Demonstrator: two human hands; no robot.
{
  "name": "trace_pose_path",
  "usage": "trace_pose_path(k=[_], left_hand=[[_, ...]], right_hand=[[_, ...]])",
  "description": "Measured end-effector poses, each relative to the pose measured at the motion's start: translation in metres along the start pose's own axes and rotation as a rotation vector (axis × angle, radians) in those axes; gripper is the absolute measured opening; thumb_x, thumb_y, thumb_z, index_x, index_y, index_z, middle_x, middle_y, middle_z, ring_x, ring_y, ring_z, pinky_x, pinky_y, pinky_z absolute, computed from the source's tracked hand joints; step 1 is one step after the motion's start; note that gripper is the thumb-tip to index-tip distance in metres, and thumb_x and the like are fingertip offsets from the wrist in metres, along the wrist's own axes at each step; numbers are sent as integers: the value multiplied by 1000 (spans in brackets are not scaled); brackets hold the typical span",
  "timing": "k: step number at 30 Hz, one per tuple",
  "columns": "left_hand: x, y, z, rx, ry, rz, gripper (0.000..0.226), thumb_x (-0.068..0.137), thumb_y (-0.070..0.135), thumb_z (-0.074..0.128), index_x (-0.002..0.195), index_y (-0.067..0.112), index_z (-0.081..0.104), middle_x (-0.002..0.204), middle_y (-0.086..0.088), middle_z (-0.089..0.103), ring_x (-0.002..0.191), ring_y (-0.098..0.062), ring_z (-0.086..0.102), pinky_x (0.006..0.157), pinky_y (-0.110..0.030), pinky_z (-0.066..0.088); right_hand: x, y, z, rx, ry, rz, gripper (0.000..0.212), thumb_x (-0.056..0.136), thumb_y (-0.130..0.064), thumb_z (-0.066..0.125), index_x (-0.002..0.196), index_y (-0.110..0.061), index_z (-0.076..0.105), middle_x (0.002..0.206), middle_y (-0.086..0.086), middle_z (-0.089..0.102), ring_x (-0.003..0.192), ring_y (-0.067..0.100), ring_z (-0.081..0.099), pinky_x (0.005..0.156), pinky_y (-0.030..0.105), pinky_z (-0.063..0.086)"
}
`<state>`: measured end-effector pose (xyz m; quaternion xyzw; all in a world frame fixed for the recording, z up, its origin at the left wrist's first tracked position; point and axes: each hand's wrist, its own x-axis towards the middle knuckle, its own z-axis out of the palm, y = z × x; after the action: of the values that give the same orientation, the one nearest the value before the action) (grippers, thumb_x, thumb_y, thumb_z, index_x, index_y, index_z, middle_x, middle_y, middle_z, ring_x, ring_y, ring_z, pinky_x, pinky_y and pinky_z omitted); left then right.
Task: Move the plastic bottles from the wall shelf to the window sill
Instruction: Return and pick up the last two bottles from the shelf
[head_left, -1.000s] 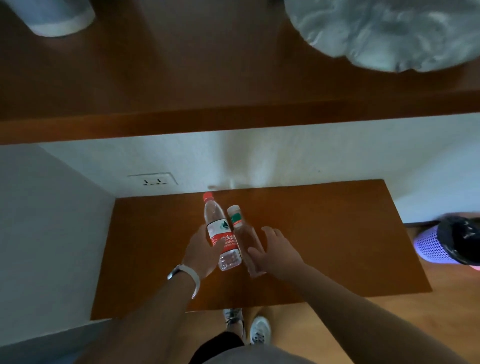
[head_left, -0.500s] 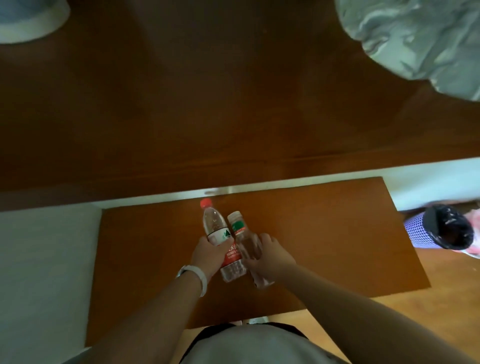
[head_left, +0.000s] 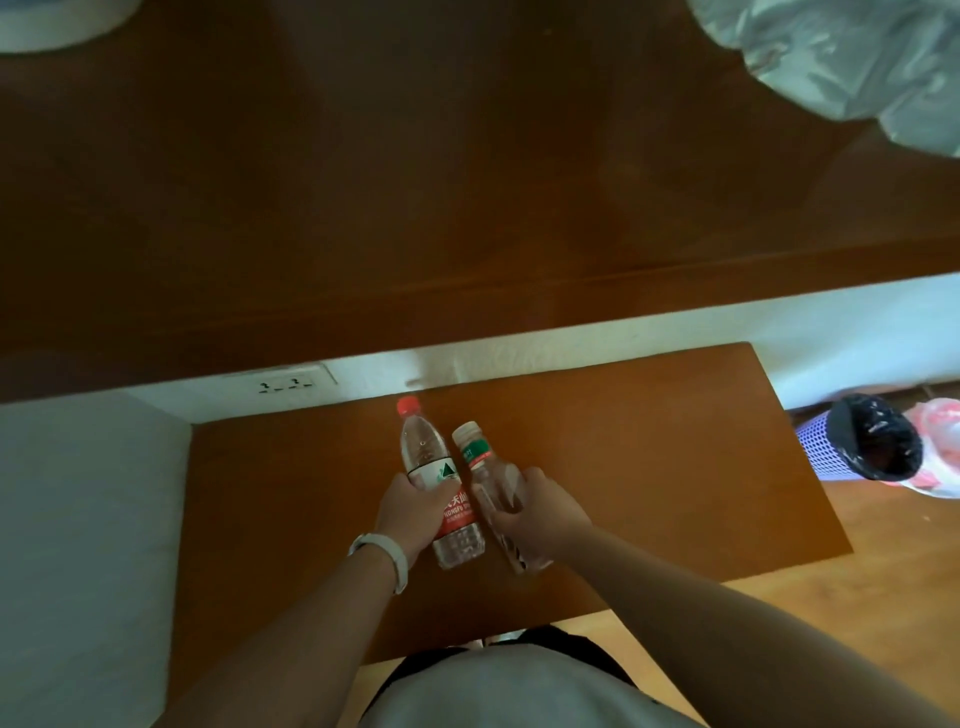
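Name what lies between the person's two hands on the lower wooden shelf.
Head view: two plastic bottles, red-capped bottle in left hand, white-capped bottle in right hand.

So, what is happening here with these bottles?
A person is gripping two clear plastic bottles, one in each hand. The left hand wraps around the red-capped bottle with the red label. The right hand holds the white-capped bottle with the green neck band. Both bottles stand close together, above the brown wooden shelf board. Whether they rest on it or are lifted, I cannot tell. No window sill is in view.
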<state>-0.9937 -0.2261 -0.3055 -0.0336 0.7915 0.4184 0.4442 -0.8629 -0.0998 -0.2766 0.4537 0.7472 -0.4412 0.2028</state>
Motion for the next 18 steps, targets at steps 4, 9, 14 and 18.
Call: trace_pose_path(k=[4, 9, 14, 18], left_hand=[[-5, -6, -8, -42, -27, 66, 33, 87, 27, 77, 109, 21, 53, 106, -5, 69, 89, -22, 71, 75, -38, 60], [-16, -7, -21, -17, -61, 172, 44, 85, 27, 79, 121, 25, 53, 113, 0, 68, 102, -22, 68, 89, -47, 59], [-34, -6, -24, -30, -39, 225, 44, 84, 26, 79, 118, 30, 52, 112, 4, 67, 106, -23, 66, 88, -44, 59], [-52, -1, -26, -75, 1, 235, 46, 85, 20, 77, 124, 20, 53, 113, -1, 68, 104, -23, 67, 77, -34, 58]], right_hand=[[-9, 4, 0, 131, -5, 35, 55, 84, -41, 74, 128, -24, 46, 99, -11, 59, 80, 6, 66, 52, 21, 55], [-21, 7, -5, 383, 19, 79, 51, 88, -36, 72, 131, -20, 49, 106, -1, 66, 78, 15, 72, 53, 28, 59], [-26, 8, -16, 747, -135, 110, 44, 92, -37, 67, 129, -18, 54, 104, 13, 73, 83, 27, 76, 74, 46, 62], [-40, 9, -28, 976, -356, 16, 33, 98, -28, 58, 124, -8, 57, 106, 19, 73, 92, 33, 73, 74, 43, 59]])
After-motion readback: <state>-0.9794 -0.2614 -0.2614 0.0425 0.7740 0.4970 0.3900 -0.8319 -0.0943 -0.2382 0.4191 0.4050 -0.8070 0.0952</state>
